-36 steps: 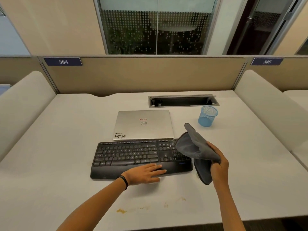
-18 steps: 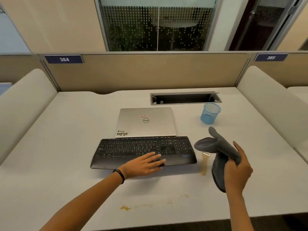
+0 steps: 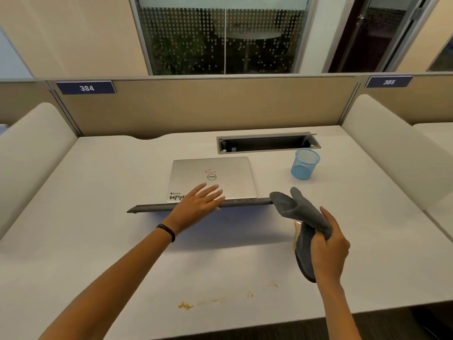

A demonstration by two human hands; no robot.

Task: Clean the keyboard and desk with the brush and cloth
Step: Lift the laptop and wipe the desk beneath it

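Keyboard (image 3: pixel 157 207) now tipped up edge-on near table (image 3: pixel 103 241) centre, your left hand (image 3: pixel 196 204) flat, fingers spread on it, your right hand (image 3: pixel 329 251) clenched around cloth (image 3: pixel 291 204), stains (image 3: pixel 185 306) at near edge.

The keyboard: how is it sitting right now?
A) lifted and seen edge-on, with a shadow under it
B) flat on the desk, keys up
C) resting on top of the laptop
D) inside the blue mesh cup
A: the keyboard shows only as a thin dark strip under the left hand, raised above the desk, with a shadow on the surface beneath it.
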